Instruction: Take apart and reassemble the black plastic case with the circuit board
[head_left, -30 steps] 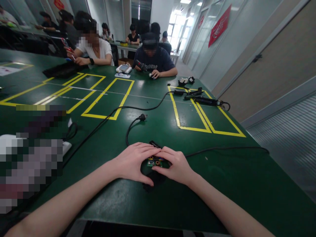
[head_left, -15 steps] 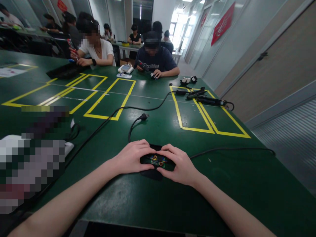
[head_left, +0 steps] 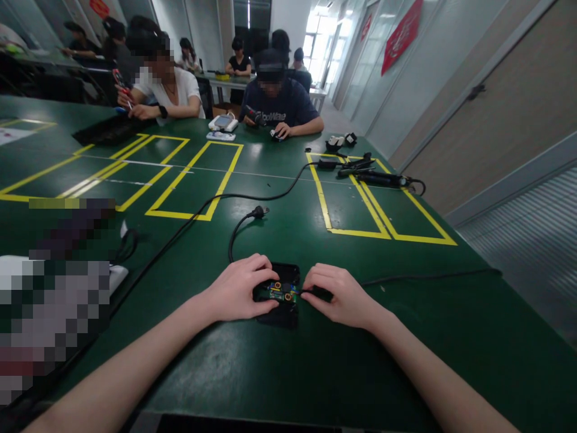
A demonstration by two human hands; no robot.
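Observation:
A small green circuit board (head_left: pixel 283 293) with two copper-coloured coils lies between my hands, with a black plastic casing half (head_left: pixel 287 270) just beyond it and another dark casing piece (head_left: pixel 280 316) on the near side. My left hand (head_left: pixel 243 288) grips the board's left end between thumb and fingers. At the right end, my right hand (head_left: pixel 338 294) pinches the black cable (head_left: pixel 406 278), which joins the board and runs off to the right. The exact fingertip contact on the left is partly hidden. Another cord with a black plug (head_left: pixel 258 212) curves up from behind my left hand.
Yellow tape rectangles (head_left: pixel 198 214) mark the green table (head_left: pixel 216 373). Black tools with cords (head_left: pixel 381 178) lie at the far right. A long cord crosses the table. Two people (head_left: pixel 279 99) work at the far side near a black tray (head_left: pixel 108 129). A blurred-out pile (head_left: pixel 58 319) sits left.
My right hand has moved right, off the board's right side, and now pinches the cable there. More of the board and casing shows. My left hand stays on the left end.

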